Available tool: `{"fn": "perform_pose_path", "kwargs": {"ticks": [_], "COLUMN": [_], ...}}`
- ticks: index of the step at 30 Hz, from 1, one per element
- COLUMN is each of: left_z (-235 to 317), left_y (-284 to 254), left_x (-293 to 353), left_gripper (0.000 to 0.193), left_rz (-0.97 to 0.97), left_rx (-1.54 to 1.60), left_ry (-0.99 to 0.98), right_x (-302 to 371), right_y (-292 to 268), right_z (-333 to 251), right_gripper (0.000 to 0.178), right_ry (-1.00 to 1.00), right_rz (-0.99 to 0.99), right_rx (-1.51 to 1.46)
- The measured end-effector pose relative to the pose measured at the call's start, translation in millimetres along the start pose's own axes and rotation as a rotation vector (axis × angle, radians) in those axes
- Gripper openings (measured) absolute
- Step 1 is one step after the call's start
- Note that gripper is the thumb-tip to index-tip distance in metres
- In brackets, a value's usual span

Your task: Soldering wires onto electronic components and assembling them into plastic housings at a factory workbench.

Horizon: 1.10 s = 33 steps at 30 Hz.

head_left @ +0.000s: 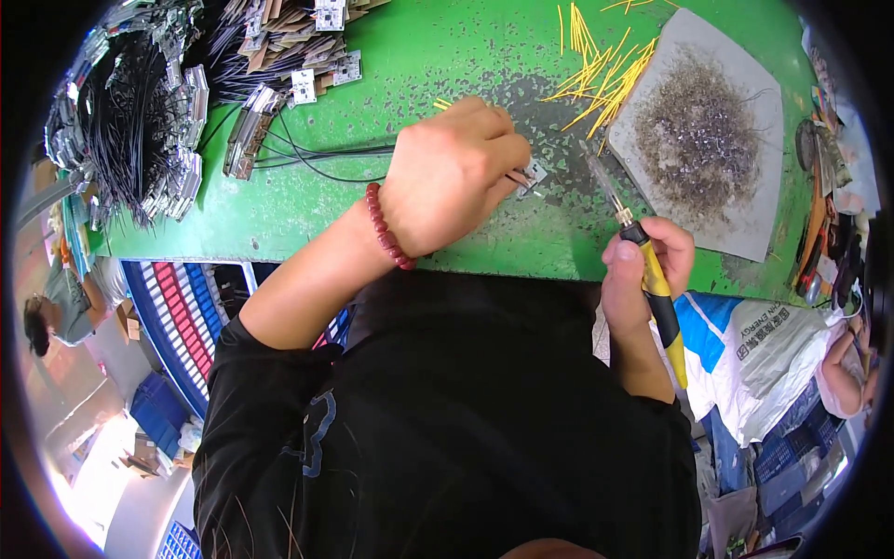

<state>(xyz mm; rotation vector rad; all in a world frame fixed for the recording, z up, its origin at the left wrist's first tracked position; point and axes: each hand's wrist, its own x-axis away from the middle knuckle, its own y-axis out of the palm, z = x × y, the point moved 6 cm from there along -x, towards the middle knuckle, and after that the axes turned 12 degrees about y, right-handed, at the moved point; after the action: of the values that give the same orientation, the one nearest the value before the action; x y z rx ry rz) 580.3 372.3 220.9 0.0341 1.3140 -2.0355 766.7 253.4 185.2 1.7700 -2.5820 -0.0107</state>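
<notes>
My left hand [456, 172] is closed low over the green bench, a red bead bracelet at its wrist. Black wires [326, 152] run beneath it from a shiny metal strip [250, 133]. A wire end shows at its fingertips, against a small white circuit board [534, 174]; the exact grip is partly hidden. In my right hand [649, 270] is a yellow and black soldering iron [659, 296], held like a pen. Its tip points up and left, right of the board and apart from it.
A grey slab [764, 182] bears a heap of dark solder crumbs. Thin yellow strands [605, 84] lie beside it. Metal strips with black wires [130, 121] and stacked circuit boards [303, 86] fill the far left. Tools [817, 200] line the right edge; a white sack [778, 345] stands below.
</notes>
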Motion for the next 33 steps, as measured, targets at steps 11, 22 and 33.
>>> {"fn": "perform_pose_path", "kwargs": {"ticks": [11,22,33], "left_z": [12,22,24], "left_y": [12,9,10], "left_x": [19,23,22], "left_gripper": [0.014,0.023,0.03], "left_rz": [0.071,0.036,-0.034], "left_rx": [-0.12,-0.239,-0.229], "left_ry": [-0.096,0.06,0.133], "right_x": [-29,-15,-8], "right_y": [36,17,4], "right_z": [-12,-10,-7], "right_gripper": [0.038,0.038,0.024], "right_ry": [0.029,0.0,0.133], "right_rz": [-0.189,-0.141,-0.113], "right_rx": [0.114,0.143,0.075]}}
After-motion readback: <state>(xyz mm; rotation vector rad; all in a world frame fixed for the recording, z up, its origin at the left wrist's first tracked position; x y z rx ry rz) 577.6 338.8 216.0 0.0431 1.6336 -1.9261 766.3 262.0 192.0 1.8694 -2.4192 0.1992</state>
